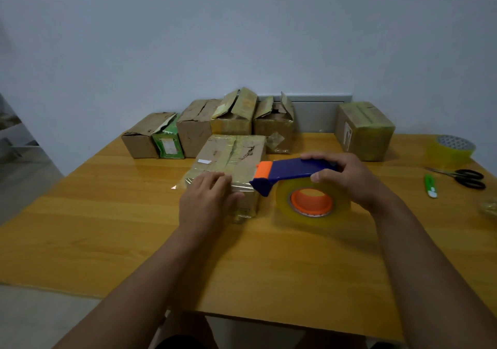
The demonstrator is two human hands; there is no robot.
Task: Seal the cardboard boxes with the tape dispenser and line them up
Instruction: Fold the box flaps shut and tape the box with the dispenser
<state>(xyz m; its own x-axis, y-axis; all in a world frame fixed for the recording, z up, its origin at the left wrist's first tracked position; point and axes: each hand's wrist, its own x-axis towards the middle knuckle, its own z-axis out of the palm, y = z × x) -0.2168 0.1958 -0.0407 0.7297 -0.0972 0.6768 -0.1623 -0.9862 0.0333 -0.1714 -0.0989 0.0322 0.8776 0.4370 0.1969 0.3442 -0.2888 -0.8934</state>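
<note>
Box [231, 157]: mid-table, tape strip across its near edge.
Left hand [205, 200]: fingers flat, pressing tape onto box.
Right hand [344, 179]: clamped on dispenser [295, 184], just right of box.
Tip: hold tape taut, then cut.

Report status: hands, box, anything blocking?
Left hand flat on the flat box, pressing tape. Right hand grips tape dispenser at box's right edge. Nothing blocking; scissors far right.

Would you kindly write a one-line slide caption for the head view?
Left hand presses tape onto a cardboard box while the right hand holds the tape dispenser.
</note>
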